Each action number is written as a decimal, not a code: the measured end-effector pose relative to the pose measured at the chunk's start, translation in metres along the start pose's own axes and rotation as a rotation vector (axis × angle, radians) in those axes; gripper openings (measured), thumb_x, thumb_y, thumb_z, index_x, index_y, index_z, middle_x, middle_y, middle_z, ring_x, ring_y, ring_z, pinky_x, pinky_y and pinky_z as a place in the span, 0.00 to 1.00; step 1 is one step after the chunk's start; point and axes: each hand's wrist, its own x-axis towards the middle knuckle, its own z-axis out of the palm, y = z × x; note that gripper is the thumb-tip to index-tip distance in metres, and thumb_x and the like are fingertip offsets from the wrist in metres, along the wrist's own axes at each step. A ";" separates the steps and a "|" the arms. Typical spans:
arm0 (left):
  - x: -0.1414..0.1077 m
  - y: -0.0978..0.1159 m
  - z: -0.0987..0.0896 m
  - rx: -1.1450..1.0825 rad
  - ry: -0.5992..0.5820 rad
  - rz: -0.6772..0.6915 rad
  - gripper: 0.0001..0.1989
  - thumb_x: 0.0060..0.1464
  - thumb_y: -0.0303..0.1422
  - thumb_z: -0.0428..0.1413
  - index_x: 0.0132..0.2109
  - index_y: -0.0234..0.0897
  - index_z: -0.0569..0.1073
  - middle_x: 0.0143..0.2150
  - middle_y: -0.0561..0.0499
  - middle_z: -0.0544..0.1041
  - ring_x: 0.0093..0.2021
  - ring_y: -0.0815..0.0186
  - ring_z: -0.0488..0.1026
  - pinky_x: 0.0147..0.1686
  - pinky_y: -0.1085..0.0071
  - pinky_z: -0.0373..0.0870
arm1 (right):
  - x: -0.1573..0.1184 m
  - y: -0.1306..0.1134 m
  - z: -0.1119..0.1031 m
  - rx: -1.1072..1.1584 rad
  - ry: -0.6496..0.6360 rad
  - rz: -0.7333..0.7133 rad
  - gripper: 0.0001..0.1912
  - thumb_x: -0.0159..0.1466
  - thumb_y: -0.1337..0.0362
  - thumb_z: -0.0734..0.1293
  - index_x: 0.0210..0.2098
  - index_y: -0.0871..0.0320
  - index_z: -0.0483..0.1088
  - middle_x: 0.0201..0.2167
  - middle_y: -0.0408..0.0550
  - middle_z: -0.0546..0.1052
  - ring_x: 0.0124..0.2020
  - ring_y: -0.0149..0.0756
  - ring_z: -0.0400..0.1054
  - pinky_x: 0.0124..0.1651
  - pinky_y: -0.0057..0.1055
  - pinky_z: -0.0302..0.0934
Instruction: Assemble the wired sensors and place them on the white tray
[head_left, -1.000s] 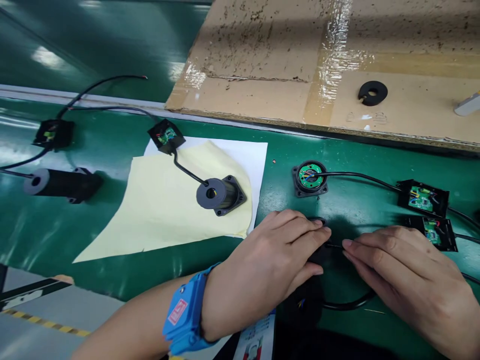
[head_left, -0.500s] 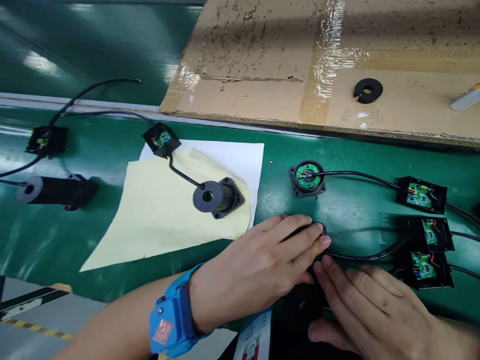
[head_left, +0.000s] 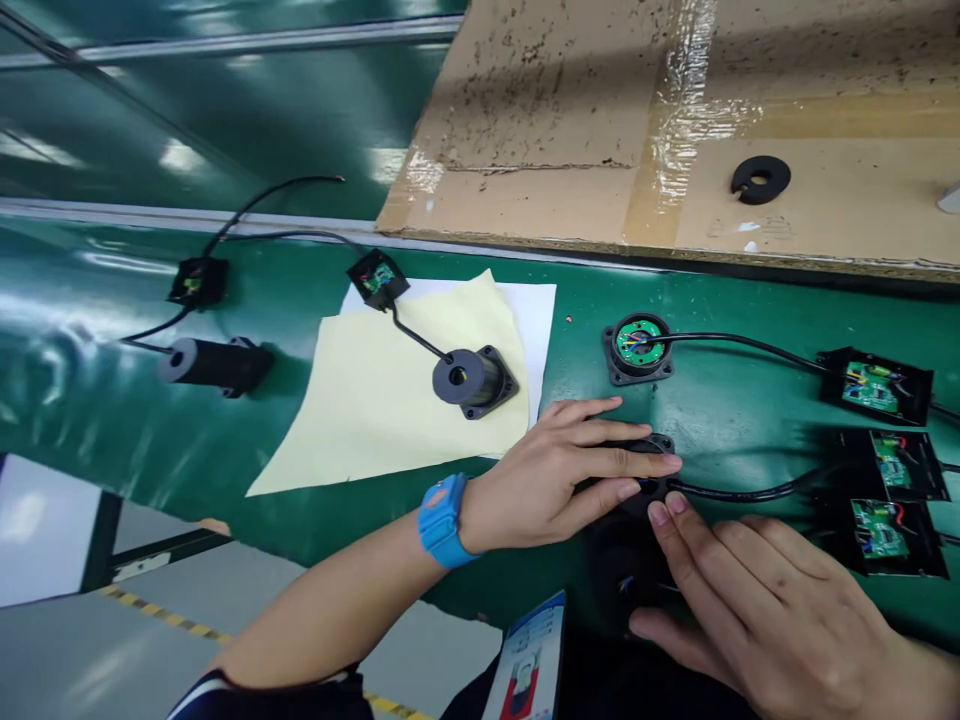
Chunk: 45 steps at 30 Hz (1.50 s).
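Observation:
My left hand, with a blue band at its wrist, lies over a black flanged part, fingers spread across its top. My right hand has its index and middle fingertips at the lower edge of that part, where a black cable comes out. Its thumb is lower down, beside a dark round part near the table's front edge. Just above the hands stands a flanged part with a green ring board, its cable running to an open black box.
Two more open boxes sit at the right. A black cylinder stands on yellow paper; another cylinder lies farther left. At the back, cardboard holds a black slotted ring. A badge hangs at the front edge.
The view has shifted, and the table items appear farther right. My left hand's fingers have spread and straightened over the flanged part, showing more of it. My right fingertips stay beside it.

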 end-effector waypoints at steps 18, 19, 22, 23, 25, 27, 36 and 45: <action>0.031 0.010 0.018 -0.510 0.030 -0.372 0.22 0.65 0.37 0.59 0.63 0.43 0.64 0.44 0.49 0.78 0.54 0.56 0.75 0.63 0.49 0.61 | -0.007 -0.001 0.003 0.054 -0.039 -0.010 0.27 0.75 0.51 0.58 0.49 0.71 0.77 0.42 0.55 0.82 0.40 0.39 0.72 0.42 0.37 0.62; 0.033 0.009 0.019 -0.521 0.025 -0.367 0.22 0.65 0.38 0.58 0.62 0.43 0.63 0.43 0.49 0.76 0.52 0.57 0.74 0.61 0.51 0.63 | -0.008 -0.002 0.003 0.040 -0.042 -0.011 0.28 0.75 0.51 0.58 0.50 0.71 0.76 0.43 0.56 0.82 0.40 0.40 0.71 0.42 0.37 0.62; 0.033 0.008 0.021 -0.564 0.030 -0.355 0.21 0.66 0.38 0.57 0.62 0.42 0.63 0.43 0.49 0.73 0.49 0.59 0.73 0.56 0.55 0.69 | -0.010 -0.007 0.004 -0.023 -0.061 -0.020 0.30 0.75 0.50 0.57 0.52 0.72 0.76 0.44 0.59 0.81 0.40 0.41 0.70 0.41 0.38 0.60; 0.032 0.007 0.021 -0.576 0.033 -0.354 0.21 0.66 0.38 0.57 0.61 0.42 0.63 0.43 0.49 0.72 0.49 0.59 0.73 0.56 0.56 0.69 | -0.011 -0.008 0.004 -0.046 -0.068 -0.019 0.30 0.74 0.50 0.57 0.53 0.73 0.75 0.45 0.60 0.81 0.41 0.41 0.70 0.40 0.38 0.60; 0.030 0.007 0.022 -0.595 0.039 -0.350 0.20 0.66 0.38 0.57 0.61 0.42 0.62 0.42 0.49 0.72 0.50 0.59 0.73 0.55 0.56 0.70 | -0.012 -0.011 0.003 -0.077 -0.084 -0.009 0.30 0.74 0.50 0.58 0.54 0.73 0.74 0.46 0.60 0.80 0.41 0.41 0.69 0.41 0.38 0.59; 0.030 0.007 0.023 -0.600 0.055 -0.341 0.20 0.66 0.37 0.57 0.60 0.42 0.62 0.41 0.50 0.71 0.50 0.60 0.73 0.55 0.57 0.70 | -0.013 -0.012 0.001 -0.077 -0.097 0.019 0.30 0.75 0.51 0.57 0.56 0.74 0.73 0.41 0.57 0.80 0.39 0.40 0.69 0.43 0.39 0.59; 0.030 0.009 0.023 -0.563 0.066 -0.329 0.18 0.66 0.37 0.57 0.59 0.42 0.63 0.42 0.51 0.73 0.48 0.61 0.74 0.53 0.58 0.65 | -0.009 0.007 -0.004 0.026 -0.062 0.024 0.21 0.75 0.58 0.59 0.51 0.72 0.74 0.28 0.47 0.77 0.30 0.38 0.70 0.42 0.41 0.59; 0.028 -0.002 0.011 -0.635 -0.036 -0.322 0.23 0.65 0.39 0.60 0.62 0.41 0.63 0.48 0.47 0.78 0.54 0.56 0.75 0.57 0.56 0.66 | -0.007 0.018 -0.002 0.103 -0.107 -0.001 0.12 0.74 0.68 0.61 0.52 0.68 0.70 0.23 0.38 0.72 0.22 0.31 0.68 0.36 0.37 0.55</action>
